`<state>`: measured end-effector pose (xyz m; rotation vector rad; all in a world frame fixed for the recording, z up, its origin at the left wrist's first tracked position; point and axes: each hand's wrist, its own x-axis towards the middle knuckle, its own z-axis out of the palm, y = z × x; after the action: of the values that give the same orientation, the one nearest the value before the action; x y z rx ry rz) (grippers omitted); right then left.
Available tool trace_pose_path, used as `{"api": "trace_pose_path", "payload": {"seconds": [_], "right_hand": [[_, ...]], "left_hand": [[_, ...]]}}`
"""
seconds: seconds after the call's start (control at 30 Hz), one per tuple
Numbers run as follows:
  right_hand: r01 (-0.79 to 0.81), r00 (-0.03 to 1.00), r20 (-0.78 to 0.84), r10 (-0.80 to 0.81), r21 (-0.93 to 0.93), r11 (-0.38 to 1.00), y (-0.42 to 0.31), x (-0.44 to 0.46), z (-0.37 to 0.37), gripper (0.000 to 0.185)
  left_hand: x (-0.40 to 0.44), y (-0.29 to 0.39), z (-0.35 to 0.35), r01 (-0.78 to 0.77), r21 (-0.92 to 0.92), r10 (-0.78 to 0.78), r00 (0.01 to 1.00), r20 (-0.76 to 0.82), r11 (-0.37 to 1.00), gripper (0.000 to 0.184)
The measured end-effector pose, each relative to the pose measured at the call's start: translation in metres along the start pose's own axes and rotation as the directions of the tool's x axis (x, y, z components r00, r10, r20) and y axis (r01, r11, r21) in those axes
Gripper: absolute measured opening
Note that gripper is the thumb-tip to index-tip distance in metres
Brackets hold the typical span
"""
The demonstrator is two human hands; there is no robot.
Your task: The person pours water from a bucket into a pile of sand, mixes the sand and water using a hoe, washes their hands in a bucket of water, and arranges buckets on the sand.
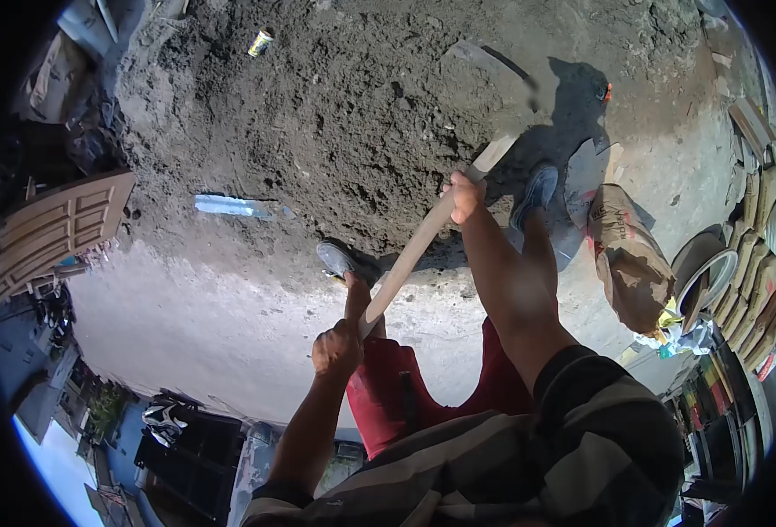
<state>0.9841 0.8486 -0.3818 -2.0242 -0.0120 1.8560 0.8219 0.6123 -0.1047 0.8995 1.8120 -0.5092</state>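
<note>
A long, pale wooden tool handle (414,250) runs slantwise across the front of my body. My left hand (337,348) is closed around its lower end, beside my left knee. Farther up the shaft, my right hand (464,197) grips it with the fingers wrapped round. The far end of the handle reaches over a spread of wet grey mortar mix (335,132). A grey, blade-like shape with a dark edge (493,63) lies beyond that end; whether it is a shovel or hoe head I cannot tell.
My shoes stand at the mix's near edge. A torn paper cement bag (627,255) lies to the right, near stacked filled sacks (751,263). A blue-white strip (232,205) and a small can (261,42) lie on the mix. A wooden panel door (63,230) leans at left.
</note>
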Motion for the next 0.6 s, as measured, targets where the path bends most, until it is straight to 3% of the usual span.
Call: {"api": "trace_pose_path", "payload": {"seconds": [0.03, 0.1, 0.2, 0.23, 0.33, 0.37, 0.4, 0.43, 0.5, 0.6], "right_hand": [[0.045, 0.998, -0.032, -0.046, -0.019, 0.999, 0.005, -0.035, 0.001, 0.04], [0.046, 0.997, 0.069, -0.044, -0.032, 0.998, 0.016, -0.072, -0.005, 0.034], [0.137, 0.977, 0.161, -0.143, 0.053, 0.989, -0.016, -0.097, 0.026, 0.028], [0.145, 0.964, 0.211, -0.164, 0.1, 0.984, -0.04, -0.08, 0.046, 0.025], [0.348, 0.915, 0.232, -0.329, -0.045, 0.937, -0.129, 0.004, 0.134, 0.023], [0.437, 0.895, 0.16, -0.417, -0.12, 0.891, -0.148, 0.033, 0.163, 0.027], [0.417, 0.908, 0.136, -0.395, -0.37, 0.83, -0.165, 0.057, 0.182, 0.037], [0.436, 0.9, 0.164, -0.404, -0.38, 0.816, -0.161, 0.063, 0.193, 0.037], [0.244, 0.954, 0.045, -0.298, -0.695, 0.676, -0.13, 0.076, 0.19, 0.047], [0.212, 0.935, 0.029, -0.354, -0.846, 0.49, -0.039, 0.063, 0.105, 0.057]], "left_hand": [[-0.016, -0.017, 0.016, -0.004, -0.002, 0.004, 1.0, 0.007, 1.0, 0.023], [-0.039, -0.052, 0.069, 0.0, -0.057, -0.001, 1.0, -0.005, 0.998, 0.022], [-0.02, -0.039, 0.077, 0.067, -0.111, -0.073, 0.996, -0.053, 0.992, 0.017], [-0.001, -0.017, 0.052, 0.051, -0.137, -0.073, 0.985, -0.159, 0.989, 0.014], [0.096, 0.024, -0.005, -0.112, -0.139, 0.045, 0.909, -0.415, 0.984, 0.015], [0.121, 0.042, -0.031, -0.086, -0.151, 0.03, 0.941, -0.337, 0.985, 0.015], [0.137, 0.056, -0.044, -0.117, -0.209, 0.039, 0.938, -0.343, 0.971, 0.015], [0.144, 0.066, -0.042, -0.104, -0.295, 0.016, 0.958, -0.286, 0.95, 0.021], [0.131, 0.07, 0.0, -0.059, -0.388, -0.014, 0.983, -0.183, 0.92, 0.022], [0.059, 0.081, 0.085, 0.103, -0.489, -0.082, 0.995, 0.065, 0.866, 0.02]]}}
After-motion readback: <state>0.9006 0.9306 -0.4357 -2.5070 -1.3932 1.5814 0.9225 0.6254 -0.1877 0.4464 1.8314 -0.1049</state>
